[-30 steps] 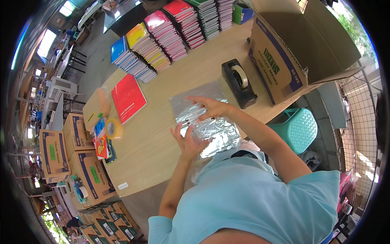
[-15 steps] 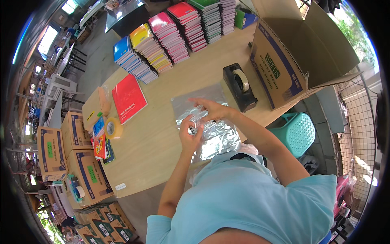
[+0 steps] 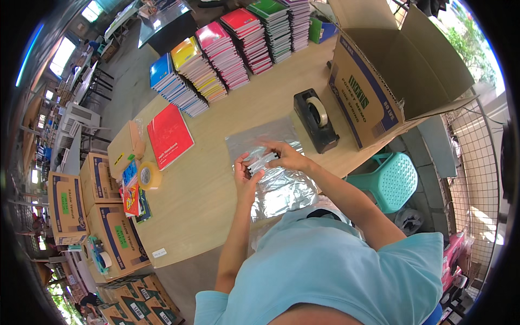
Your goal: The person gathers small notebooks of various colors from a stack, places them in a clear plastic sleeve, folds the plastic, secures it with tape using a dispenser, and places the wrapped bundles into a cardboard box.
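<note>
At frame centre, on a long wooden table, a stack of clear plastic bags lies flat; left hand and right hand pinch its top edge. Thin, limp, slippery film is probably best gripped at the opening.

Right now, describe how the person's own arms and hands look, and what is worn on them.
Both forearms are bare from the elbow down. The left hand and right hand wear no gloves; no watch, ring or bracelet shows at this size. Short sleeves of a light blue T-shirt cover the upper arms, plain, with no markings visible.
</note>
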The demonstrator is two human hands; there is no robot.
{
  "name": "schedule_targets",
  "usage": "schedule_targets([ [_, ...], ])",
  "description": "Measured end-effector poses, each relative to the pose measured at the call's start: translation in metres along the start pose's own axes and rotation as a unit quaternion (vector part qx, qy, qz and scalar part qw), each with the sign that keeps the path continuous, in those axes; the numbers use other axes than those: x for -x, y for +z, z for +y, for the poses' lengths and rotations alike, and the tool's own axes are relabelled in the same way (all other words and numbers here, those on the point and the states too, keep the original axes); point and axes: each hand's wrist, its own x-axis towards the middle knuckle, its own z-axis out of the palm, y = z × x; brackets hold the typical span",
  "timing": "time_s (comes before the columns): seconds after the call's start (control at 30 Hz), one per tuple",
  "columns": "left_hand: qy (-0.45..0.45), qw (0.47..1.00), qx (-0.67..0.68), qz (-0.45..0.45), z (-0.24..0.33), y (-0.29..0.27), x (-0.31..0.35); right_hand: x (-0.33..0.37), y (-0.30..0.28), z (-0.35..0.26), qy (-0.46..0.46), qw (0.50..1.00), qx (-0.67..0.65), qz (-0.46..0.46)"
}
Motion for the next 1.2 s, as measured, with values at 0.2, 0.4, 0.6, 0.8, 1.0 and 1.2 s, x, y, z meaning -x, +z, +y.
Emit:
schedule_targets([
  [0.2, 0.036, 0.998, -0.054, -0.006, -0.008, -0.003, 0.004, 0.002, 0.0, 0.002, -0.104, 0.994, 0.018, -0.04],
  [0.4, 0.08, 0.994, -0.066, 0.025, -0.019, -0.004, 0.008, 0.035, -0.008, -0.042, -0.22, 0.934, 0.276, 0.055],
  [0.6, 0.06, 0.997, -0.04, 0.02, -0.015, 0.001, 0.005, 0.073, -0.12, -0.014, 0.004, 0.817, 0.298, 0.493],
  [0.8, 0.056, 0.998, -0.038, 0.006, -0.015, 0.003, 0.005, 0.086, -0.144, 0.004, 0.199, 0.893, 0.104, 0.389],
  [1.0, 0.062, 0.997, -0.034, 0.024, -0.017, -0.001, 0.006, 0.123, -0.086, 0.011, 0.229, 0.821, -0.234, 0.467],
  [1.2, 0.135, 0.988, -0.078, 0.023, -0.015, 0.0, 0.004, 0.102, -0.003, 0.014, 0.175, 0.905, -0.211, 0.325],
])
